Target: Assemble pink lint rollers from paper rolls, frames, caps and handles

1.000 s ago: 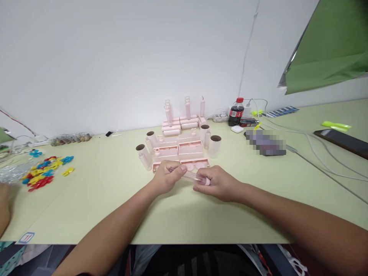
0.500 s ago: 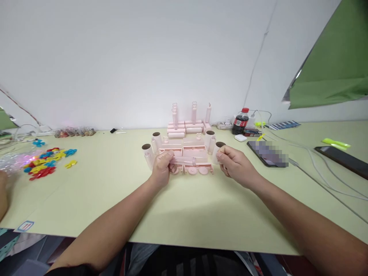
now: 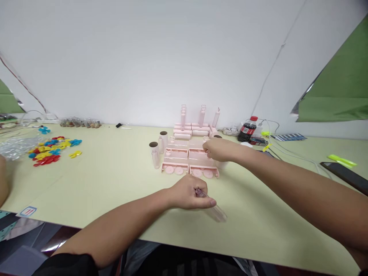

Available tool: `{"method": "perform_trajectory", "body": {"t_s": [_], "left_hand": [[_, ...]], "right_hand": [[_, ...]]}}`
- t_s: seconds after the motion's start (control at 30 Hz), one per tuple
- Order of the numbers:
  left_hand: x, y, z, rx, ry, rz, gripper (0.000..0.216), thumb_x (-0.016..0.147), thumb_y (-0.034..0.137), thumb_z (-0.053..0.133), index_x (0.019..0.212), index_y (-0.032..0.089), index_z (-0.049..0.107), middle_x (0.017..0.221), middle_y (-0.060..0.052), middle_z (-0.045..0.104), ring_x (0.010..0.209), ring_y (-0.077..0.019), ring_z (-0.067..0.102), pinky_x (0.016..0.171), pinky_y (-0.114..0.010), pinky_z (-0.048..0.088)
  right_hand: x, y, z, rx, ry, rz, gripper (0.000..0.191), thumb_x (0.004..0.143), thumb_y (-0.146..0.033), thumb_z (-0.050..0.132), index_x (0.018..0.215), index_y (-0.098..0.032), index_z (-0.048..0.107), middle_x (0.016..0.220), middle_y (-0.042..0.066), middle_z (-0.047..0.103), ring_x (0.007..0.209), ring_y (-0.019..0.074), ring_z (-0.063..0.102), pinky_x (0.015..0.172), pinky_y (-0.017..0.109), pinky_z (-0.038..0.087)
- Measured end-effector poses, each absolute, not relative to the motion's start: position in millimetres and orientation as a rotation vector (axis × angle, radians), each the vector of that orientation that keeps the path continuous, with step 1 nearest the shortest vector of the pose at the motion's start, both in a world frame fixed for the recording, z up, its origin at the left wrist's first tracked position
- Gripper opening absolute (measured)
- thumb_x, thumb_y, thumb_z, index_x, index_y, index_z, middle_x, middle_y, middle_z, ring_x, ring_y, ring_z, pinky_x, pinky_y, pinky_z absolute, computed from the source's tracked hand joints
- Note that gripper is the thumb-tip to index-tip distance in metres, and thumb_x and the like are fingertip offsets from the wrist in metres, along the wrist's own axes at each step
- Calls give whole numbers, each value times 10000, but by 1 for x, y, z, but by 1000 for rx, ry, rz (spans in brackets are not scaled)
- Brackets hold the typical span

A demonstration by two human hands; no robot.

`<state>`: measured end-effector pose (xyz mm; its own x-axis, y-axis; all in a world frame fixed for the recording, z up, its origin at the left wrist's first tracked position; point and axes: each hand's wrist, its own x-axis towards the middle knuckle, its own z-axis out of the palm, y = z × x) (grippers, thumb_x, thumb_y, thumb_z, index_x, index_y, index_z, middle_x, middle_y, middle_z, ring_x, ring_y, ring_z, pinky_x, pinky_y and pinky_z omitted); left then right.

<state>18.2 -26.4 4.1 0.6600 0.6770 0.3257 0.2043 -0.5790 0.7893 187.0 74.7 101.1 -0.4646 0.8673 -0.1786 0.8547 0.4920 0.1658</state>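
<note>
My left hand [image 3: 189,193] is closed around a clear, pinkish plastic tube [image 3: 217,213], which slants down to the right over the front of the table. Farther back, my right hand [image 3: 220,148] reaches over the right side of the pale pink plastic parts, fingers curled; what they pinch, if anything, is hidden. Below it lies a pink tray with round discs [image 3: 202,173], beside a matching pink tray [image 3: 174,168]. Left of these stand two pale cylinders with dark open tops [image 3: 153,147] and a small clear tube [image 3: 155,159]. Another cylinder is mostly covered by my right hand.
Pink blocks with upright clear tubes [image 3: 202,118] stand against the wall. A cola bottle [image 3: 247,129], cables and a dark phone [image 3: 345,177] are on the right. Colourful plastic pieces [image 3: 54,149] lie left, near another person's arm [image 3: 2,176].
My left hand has moved toward me and right, bringing the clear tube with it, now angled downward. My right hand has gone forward and left over the pink parts. The view has shifted slightly.
</note>
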Motion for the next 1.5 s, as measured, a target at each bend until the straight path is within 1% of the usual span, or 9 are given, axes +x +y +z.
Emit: {"method": "perform_trajectory", "body": {"t_s": [0.13, 0.27, 0.33, 0.53, 0.63, 0.77, 0.87, 1.07, 1.5], "left_hand": [[17, -25, 3, 2126, 717, 819, 383, 759, 479, 683, 604, 159, 539, 542, 43, 476, 519, -71, 411, 497, -205, 304], [20, -26, 5, 2076, 868, 955, 372, 748, 484, 692, 620, 163, 553, 570, 36, 511, 541, -84, 439, 521, -213, 313], [22, -25, 7, 2001, 965, 1040, 359, 755, 475, 687, 633, 166, 551, 585, 36, 516, 550, -89, 444, 531, -218, 316], [25, -24, 9, 1813, 1046, 1157, 409, 778, 532, 660, 649, 172, 518, 599, 36, 505, 582, -106, 451, 544, -228, 320], [29, -29, 7, 1810, 951, 1094, 421, 753, 559, 688, 890, 174, 587, 662, 42, 519, 597, -107, 463, 563, -225, 351], [34, -38, 2, 1928, 948, 874, 631, 763, 599, 661, 1223, 191, 515, 813, 13, 584, 631, -115, 511, 579, -225, 381], [37, -42, -3, 2069, 896, 673, 446, 843, 558, 581, 1090, 189, 620, 760, 6, 614, 635, -118, 529, 591, -222, 382], [38, -40, -7, 2299, 713, 477, 275, 845, 455, 606, 888, 197, 689, 689, 11, 633, 615, -115, 536, 575, -215, 373], [30, -37, -6, 2281, 739, 462, 244, 850, 388, 590, 929, 185, 700, 727, -8, 652, 627, -114, 554, 570, -208, 418]], "right_hand": [[182, 86, 95, 1486, 2492, 99, 147, 744, -158, 657, 877, -153, 719, 851, 128, 703, 785, 248, 634, 592, 275, 353], [191, 67, 99, 1624, 2596, 231, 313, 889, -287, 528, 1148, -153, 641, 1062, 166, 680, 930, 291, 623, 654, 315, 392], [198, 44, 101, 1669, 2895, 204, 298, 913, -339, 499, 1108, -170, 649, 1037, 130, 686, 923, 268, 618, 681, 317, 403], [216, -26, 73, 1369, 2997, -705, 291, 853, -490, 608, 815, -202, 624, 573, -35, 513, 502, 116, 438, 478, 235, 313], [228, -35, 48, 1520, 3042, -691, 307, 871, -451, 574, 700, -197, 553, 550, -41, 467, 501, 111, 417, 485, 233, 306], [259, -18, 24, 2042, 3011, -555, 335, 839, -485, 571, 667, -199, 538, 532, -28, 503, 499, 128, 444, 492, 247, 332], [281, 0, 13, 2346, 2838, -558, 363, 788, -513, 603, 638, -184, 573, 591, 14, 592, 553, 158, 515, 505, 259, 364], [275, 15, 1, 2310, 2758, -678, 353, 799, -507, 580, 706, -171, 632, 597, -5, 576, 572, 164, 515, 518, 258, 340], [277, 5, -1, 2410, 2661, -536, 318, 800, -456, 579, 631, -187, 603, 638, 52, 661, 602, 209, 583, 540, 295, 369]]}}
